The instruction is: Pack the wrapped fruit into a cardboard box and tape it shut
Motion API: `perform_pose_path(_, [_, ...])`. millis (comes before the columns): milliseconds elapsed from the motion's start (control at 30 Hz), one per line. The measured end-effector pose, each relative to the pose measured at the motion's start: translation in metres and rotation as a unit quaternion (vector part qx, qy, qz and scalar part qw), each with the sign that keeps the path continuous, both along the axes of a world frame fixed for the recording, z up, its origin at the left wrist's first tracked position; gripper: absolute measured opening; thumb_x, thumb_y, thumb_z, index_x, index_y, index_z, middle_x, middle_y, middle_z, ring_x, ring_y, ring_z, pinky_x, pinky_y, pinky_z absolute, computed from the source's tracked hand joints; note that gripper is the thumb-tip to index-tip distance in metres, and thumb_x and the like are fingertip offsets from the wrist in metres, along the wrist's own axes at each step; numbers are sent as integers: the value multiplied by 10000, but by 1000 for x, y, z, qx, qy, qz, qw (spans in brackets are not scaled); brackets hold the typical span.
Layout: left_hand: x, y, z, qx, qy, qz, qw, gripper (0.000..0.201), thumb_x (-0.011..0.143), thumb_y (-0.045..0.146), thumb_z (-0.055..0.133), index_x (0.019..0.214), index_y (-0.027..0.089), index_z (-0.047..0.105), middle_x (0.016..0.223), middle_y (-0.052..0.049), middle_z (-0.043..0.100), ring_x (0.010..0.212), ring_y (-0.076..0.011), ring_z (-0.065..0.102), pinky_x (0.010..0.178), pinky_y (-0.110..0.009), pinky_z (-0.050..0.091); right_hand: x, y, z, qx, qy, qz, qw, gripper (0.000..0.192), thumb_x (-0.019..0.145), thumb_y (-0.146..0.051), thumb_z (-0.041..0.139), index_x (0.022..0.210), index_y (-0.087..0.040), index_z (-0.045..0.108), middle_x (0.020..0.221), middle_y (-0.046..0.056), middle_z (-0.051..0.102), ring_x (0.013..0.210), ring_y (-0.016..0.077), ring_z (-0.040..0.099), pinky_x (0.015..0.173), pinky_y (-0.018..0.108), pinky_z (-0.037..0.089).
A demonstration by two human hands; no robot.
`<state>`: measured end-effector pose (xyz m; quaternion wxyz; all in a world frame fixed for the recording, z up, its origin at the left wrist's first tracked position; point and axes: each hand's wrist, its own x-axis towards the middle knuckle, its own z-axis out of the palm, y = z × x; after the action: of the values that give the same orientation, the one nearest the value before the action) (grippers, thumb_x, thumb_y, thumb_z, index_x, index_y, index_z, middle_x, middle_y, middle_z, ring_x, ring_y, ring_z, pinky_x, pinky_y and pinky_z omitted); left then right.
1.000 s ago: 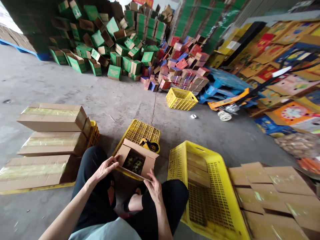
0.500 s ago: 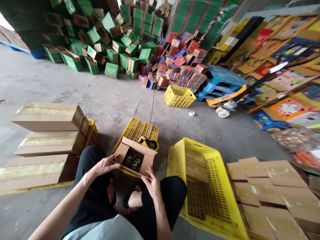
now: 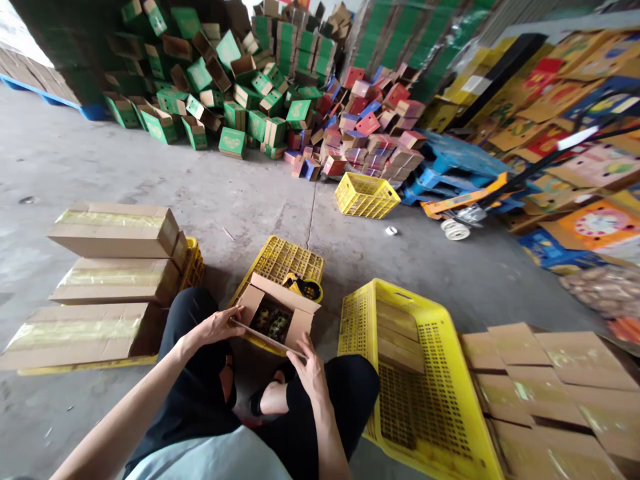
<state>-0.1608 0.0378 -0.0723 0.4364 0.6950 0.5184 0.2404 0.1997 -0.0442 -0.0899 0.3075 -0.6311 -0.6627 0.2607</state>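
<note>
Looking down past our knees, we see a small cardboard box (image 3: 277, 317) resting on an overturned yellow crate (image 3: 285, 261) on the concrete floor, just in front of our legs. The box stands open at the top, with dark greenish fruit (image 3: 273, 325) showing inside, and its far flap stands raised behind the opening. Our left hand (image 3: 216, 327) sits at the box's near left corner, fingers lightly curled with the tips on the end of the near flap (image 3: 265, 337), which lies as a thin edge across the front of the opening. Our right hand (image 3: 311, 371) is at the near right corner, just below the box, fingers bent and pointing up so that the fingertips touch the other end of that same flap; we cannot tell whether it pinches the card or only presses against it. So the box lies between our two hands and slightly beyond them, the left hand to its left, the right hand under its right front corner. A yellow tape dispenser (image 3: 305, 288) lies on the crate just behind the box. To our right a larger yellow crate (image 3: 415, 373) leans tilted, with flat cardboard pieces inside, and beside it lie flattened cartons (image 3: 550, 380). To our left three long sealed cartons (image 3: 113, 273) lie side by side, their tops taped. Far ahead rises a heap of green boxes (image 3: 220, 100).
</note>
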Motion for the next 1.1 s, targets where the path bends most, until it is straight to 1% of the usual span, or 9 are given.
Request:
perform_pose_path(133, [1,-1,1,-13,-26,1,1000,310,844,505,763,1015,252,714,1402,-108,745,1376,-335,655,1084,-396,560,2,-4,3,4,2,-7,1000,596,953,-716,625,1215,-211,804,1479,145,673,1425,372,601,1148,478,568])
perform_pose_path(333, [2,0,-1,-18,-78,37,996,313,850,562,748,950,266,722,1373,-118,759,1396,-344,639,1116,-437,554,5,-7,6,-2,29,-38,999,607,967,-743,571,1154,-228,832,1307,140,782,1355,378,666,1112,506,594])
perform_pose_path(433, [1,1,-4,-24,-84,55,995,409,839,623,727,1001,248,738,1380,-122,755,1330,-342,687,1145,-477,537,5,-6,8,-7,43,-41,998,581,974,-732,557,1115,-248,845,1286,130,792,1333,368,685,1098,492,603])
perform_pose_path(567, [1,1,-5,-32,-89,57,994,454,878,615,676,1107,230,746,1352,-106,771,1284,-322,709,1147,-457,527,3,-6,6,-1,56,-71,996,584,975,-724,553,1105,-238,850,1291,135,789,1280,352,724,1087,464,609])
perform_pose_path(667, [3,2,-3,-32,-85,67,994,452,883,602,665,1096,213,756,1205,-99,818,1198,-324,731,1048,-419,575,1,-7,4,-1,56,-93,994,622,974,-739,541,1148,-223,842,1293,148,787,1244,350,744,1077,452,611])
perform_pose_path(733, [4,3,-2,-27,-68,78,994,427,883,601,650,1014,208,753,1034,-81,825,1048,-299,751,922,-370,600,-1,-7,4,-1,50,-107,993,636,970,-751,535,1147,-223,841,1273,155,795,1214,353,759,1050,446,619])
perform_pose_path(867, [10,3,-5,-9,-20,114,993,415,896,611,600,825,208,669,731,-9,695,715,-201,664,677,-287,530,-7,-4,7,7,42,-136,990,644,966,-769,520,1061,-227,854,1151,162,832,1083,351,803,956,418,642])
perform_pose_path(933, [13,1,-7,0,-17,130,991,408,901,607,590,813,213,651,702,6,656,690,-188,637,658,-277,506,-10,-3,10,11,40,-147,988,635,971,-766,511,1016,-235,856,1082,159,843,1020,347,815,911,399,644])
perform_pose_path(1100, [22,-6,-8,12,-9,175,984,394,912,604,572,838,224,648,730,5,669,709,-193,651,675,-278,498,-16,-4,14,7,27,-172,985,605,988,-745,513,911,-244,843,970,145,849,928,340,820,833,380,628])
